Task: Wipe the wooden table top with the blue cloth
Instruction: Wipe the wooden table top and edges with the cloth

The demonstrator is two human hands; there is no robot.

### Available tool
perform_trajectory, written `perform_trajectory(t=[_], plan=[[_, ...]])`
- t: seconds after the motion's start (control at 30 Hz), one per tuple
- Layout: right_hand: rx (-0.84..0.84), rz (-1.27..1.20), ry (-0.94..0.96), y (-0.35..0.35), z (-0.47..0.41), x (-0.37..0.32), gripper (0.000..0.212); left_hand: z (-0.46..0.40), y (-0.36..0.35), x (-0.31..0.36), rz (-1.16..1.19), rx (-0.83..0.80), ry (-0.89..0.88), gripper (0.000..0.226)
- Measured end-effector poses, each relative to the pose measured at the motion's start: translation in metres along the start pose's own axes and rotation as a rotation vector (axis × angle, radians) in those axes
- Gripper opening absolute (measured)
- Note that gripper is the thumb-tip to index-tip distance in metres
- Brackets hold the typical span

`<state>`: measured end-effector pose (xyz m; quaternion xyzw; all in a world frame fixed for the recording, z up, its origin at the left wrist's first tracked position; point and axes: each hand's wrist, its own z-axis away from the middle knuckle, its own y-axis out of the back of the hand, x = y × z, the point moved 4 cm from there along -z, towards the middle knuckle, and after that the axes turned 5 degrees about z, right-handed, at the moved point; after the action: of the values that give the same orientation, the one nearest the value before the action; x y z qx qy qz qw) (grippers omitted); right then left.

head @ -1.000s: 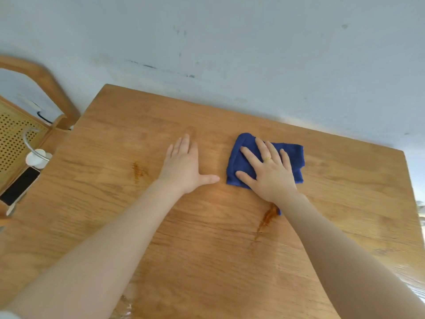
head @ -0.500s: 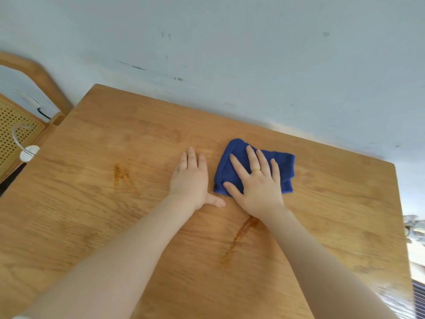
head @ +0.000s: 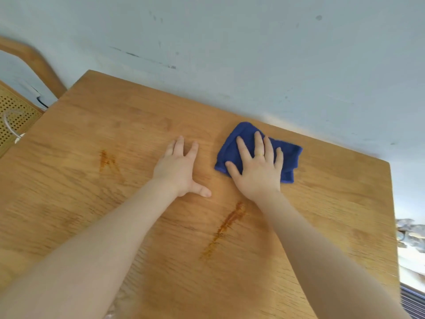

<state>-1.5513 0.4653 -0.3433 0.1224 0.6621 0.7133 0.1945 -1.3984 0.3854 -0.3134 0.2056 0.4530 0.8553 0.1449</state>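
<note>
The blue cloth (head: 289, 155) lies folded on the wooden table top (head: 138, 125), toward its far edge. My right hand (head: 256, 168) presses flat on the cloth with fingers spread, covering its middle. My left hand (head: 181, 168) rests flat on the bare wood just left of the cloth, fingers apart, holding nothing. A brown streak (head: 226, 226) runs across the wood just below my right wrist. A second, smaller brown stain (head: 104, 160) sits to the left of my left hand.
A pale blue wall (head: 230, 54) stands right behind the table's far edge. A wooden chair with a woven cane panel (head: 13, 116) stands at the left. The table's right edge (head: 393, 226) drops off to a cluttered area.
The view has shifted, so more of the table's left side shows. My right hand and the cloth have slid slightly toward the far edge, leaving the brown streak uncovered below the wrist.
</note>
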Motion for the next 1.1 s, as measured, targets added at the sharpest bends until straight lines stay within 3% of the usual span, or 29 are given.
perform_trajectory(t=[0.13,0.4,0.63,0.77,1.0,1.1], plan=[[-0.027,-0.002,0.075,0.001,0.031,-0.002,0.073,0.001,0.001,0.001,0.011,0.023,0.006,0.128],[-0.066,0.043,-0.067,0.007,-0.055,0.038,0.066,-0.005,-0.002,-0.003,-0.026,0.005,-0.009,0.13],[-0.032,0.09,0.012,0.002,0.036,0.021,0.075,-0.002,-0.002,-0.002,-0.016,0.028,-0.033,0.13],[-0.087,0.082,0.049,0.004,0.038,0.027,0.078,-0.002,-0.001,-0.001,-0.041,0.015,-0.04,0.13],[-0.028,0.046,-0.246,0.007,-0.037,0.063,0.064,-0.011,-0.005,-0.003,-0.084,0.024,-0.059,0.132],[-0.05,0.001,-0.304,0.009,-0.031,0.057,0.063,-0.008,-0.004,-0.001,-0.088,0.023,-0.064,0.132]])
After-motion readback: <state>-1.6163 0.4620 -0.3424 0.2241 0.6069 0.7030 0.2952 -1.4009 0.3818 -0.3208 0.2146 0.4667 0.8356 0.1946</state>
